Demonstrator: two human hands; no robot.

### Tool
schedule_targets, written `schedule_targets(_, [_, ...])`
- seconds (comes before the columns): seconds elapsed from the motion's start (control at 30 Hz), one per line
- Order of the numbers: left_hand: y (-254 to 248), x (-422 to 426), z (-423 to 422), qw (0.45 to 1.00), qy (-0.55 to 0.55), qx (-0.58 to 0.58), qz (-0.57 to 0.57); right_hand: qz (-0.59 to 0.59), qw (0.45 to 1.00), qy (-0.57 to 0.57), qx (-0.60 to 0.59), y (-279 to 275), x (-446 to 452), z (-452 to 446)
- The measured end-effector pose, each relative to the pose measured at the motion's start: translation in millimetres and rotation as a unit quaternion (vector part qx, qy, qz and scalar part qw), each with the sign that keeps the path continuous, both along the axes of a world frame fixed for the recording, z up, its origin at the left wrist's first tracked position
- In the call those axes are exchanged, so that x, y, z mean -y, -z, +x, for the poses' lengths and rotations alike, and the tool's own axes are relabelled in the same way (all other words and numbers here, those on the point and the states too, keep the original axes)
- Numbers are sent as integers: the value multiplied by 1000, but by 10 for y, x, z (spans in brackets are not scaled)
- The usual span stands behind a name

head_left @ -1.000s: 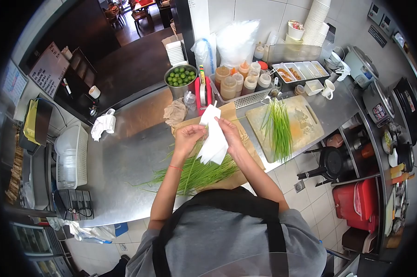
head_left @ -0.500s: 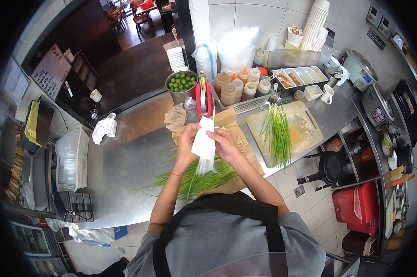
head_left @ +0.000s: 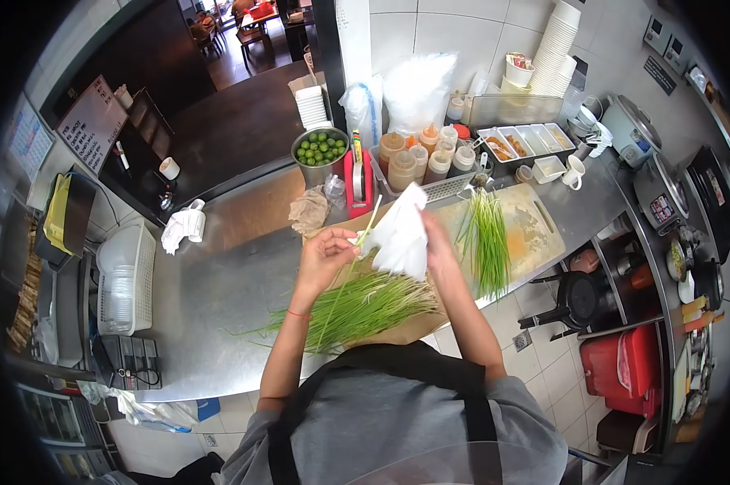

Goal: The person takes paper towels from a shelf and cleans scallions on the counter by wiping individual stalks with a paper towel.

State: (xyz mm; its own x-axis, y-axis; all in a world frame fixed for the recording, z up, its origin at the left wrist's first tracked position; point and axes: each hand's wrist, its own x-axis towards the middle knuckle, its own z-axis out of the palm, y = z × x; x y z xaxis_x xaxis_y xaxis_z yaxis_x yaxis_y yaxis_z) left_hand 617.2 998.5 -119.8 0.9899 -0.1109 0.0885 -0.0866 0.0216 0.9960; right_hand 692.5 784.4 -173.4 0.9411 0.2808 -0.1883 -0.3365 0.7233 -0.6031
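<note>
Between the fingertips of my left hand (head_left: 327,252) is a thin green stalk (head_left: 368,228), pale at its upper end. My right hand (head_left: 439,242) grips a crumpled white tissue (head_left: 402,234), blurred by motion, just right of the stalk. Beneath both hands a loose heap of long green stalks (head_left: 349,314) lies on brown paper (head_left: 417,326) on the steel counter. A second bunch of green stalks (head_left: 486,242) rests on the cutting board (head_left: 536,222) to the right.
Behind the hands stand a pot of green limes (head_left: 320,153), a red tape dispenser (head_left: 359,182) and a basket of sauce bottles (head_left: 403,171). Crumpled brown paper (head_left: 309,210) lies left of the dispenser. A white cloth (head_left: 184,225) is farther left.
The hands have moved apart. The white tissue has gone up and right with my right hand, off the stalk, which now shows between the hands in my left fingers.
</note>
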Motion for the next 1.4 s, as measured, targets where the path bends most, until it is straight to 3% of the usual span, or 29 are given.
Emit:
schedule_targets(0.17, [106, 130, 84, 1000, 4, 8, -7, -51, 995, -91, 7, -199, -396, -518])
schedule_targets(0.23, [125, 195, 64, 1000, -3, 11, -23, -46, 997, -64, 6, -223, -458, -550])
schedule_targets(0.27, [17, 206, 5, 996, -8, 66, 51, -51, 997, -54, 11, -221, -446, -512])
schedule_targets(0.37, [-73, 206, -50, 996, -31, 40, 77, -34, 998, -40, 18, -164, -395, -377])
schedule_targets(0.43, [-70, 193, -36, 996, -31, 39, 72, 5, 999, -36, 32, -209, -381, -359])
schedule_targets(0.57, [-114, 175, -18, 998, -21, 52, 18, -51, 994, -88, 36, -298, -491, -513])
schedule_targets(0.7, [-46, 157, -32, 999, -8, 43, 28, -57, 997, -25, 38, -234, -325, -269])
schedule_targets(0.8, [-65, 95, -70, 999, 17, 29, 29, 25, 997, 56, 41, -121, -120, 43])
schedule_targets(0.9, [-80, 46, -64, 1000, 0, 15, 7, 19, 997, 57, 38, -229, 23, 38])
schedule_targets(0.93, [-80, 39, -48, 1000, -7, 22, 4, 29, 999, 3, 19, -312, 3, -111])
schedule_targets(1.03, [-48, 85, 30, 999, -10, 43, -10, -113, 990, -85, -12, -175, -199, -365])
schedule_targets(1.1, [-10, 148, 38, 998, 1, 54, -22, -166, 977, -130, 31, -316, -319, -554])
schedule_targets(1.17, [21, 169, 41, 998, 6, 61, 10, -82, 992, -90, 19, -314, -398, -573])
schedule_targets(1.4, [-44, 164, -71, 998, 33, 43, 28, -36, 999, -8, 37, -401, -96, -205])
